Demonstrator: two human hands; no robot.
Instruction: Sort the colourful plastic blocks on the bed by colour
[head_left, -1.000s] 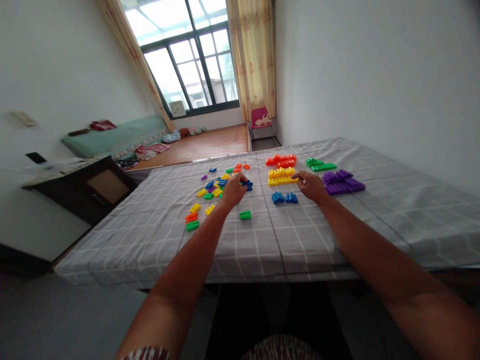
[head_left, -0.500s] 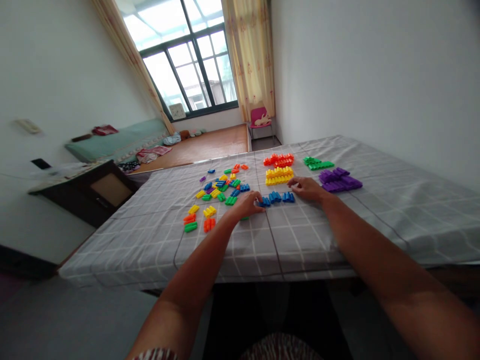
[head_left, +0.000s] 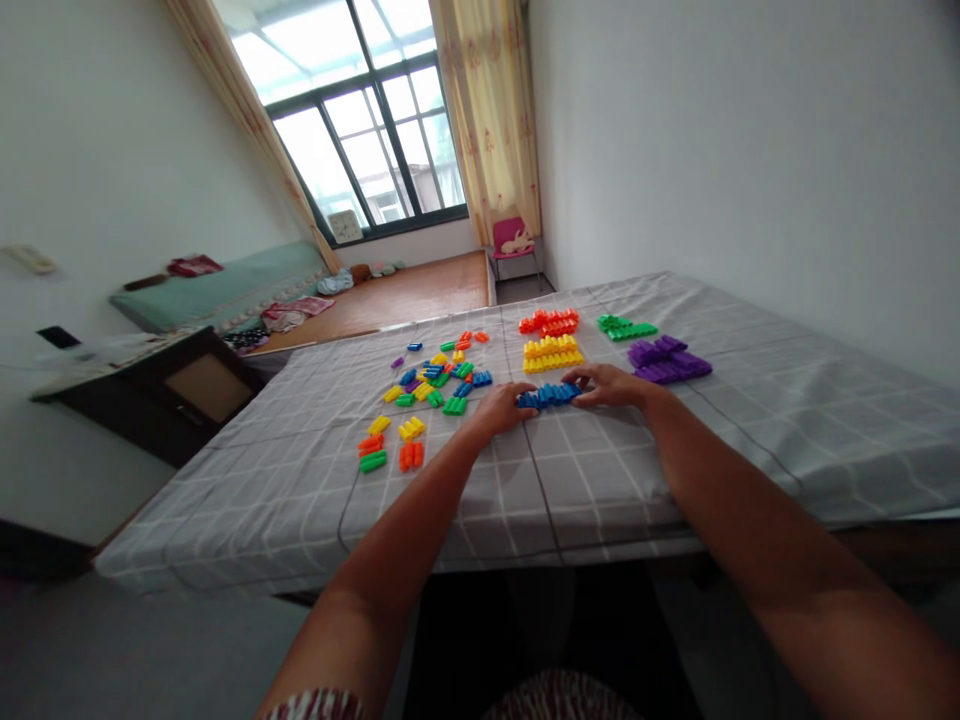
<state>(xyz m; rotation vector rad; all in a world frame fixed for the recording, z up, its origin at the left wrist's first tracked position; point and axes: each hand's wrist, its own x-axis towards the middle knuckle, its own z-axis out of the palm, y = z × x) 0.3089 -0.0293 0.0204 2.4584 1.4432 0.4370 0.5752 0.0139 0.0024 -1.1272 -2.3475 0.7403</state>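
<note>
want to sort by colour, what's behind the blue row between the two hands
Behind the blue row is the yellow stack, then the orange stack; what lies right behind the yellow stack is hidden by it.

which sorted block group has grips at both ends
The blue toy-block row, between the left grip and right grip; no other sorted group is flanked.

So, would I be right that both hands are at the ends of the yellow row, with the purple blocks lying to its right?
Not quite: the head view shows the left hand and right hand at the ends of the blue row, not a yellow one. The purple blocks do lie to its right.
</note>
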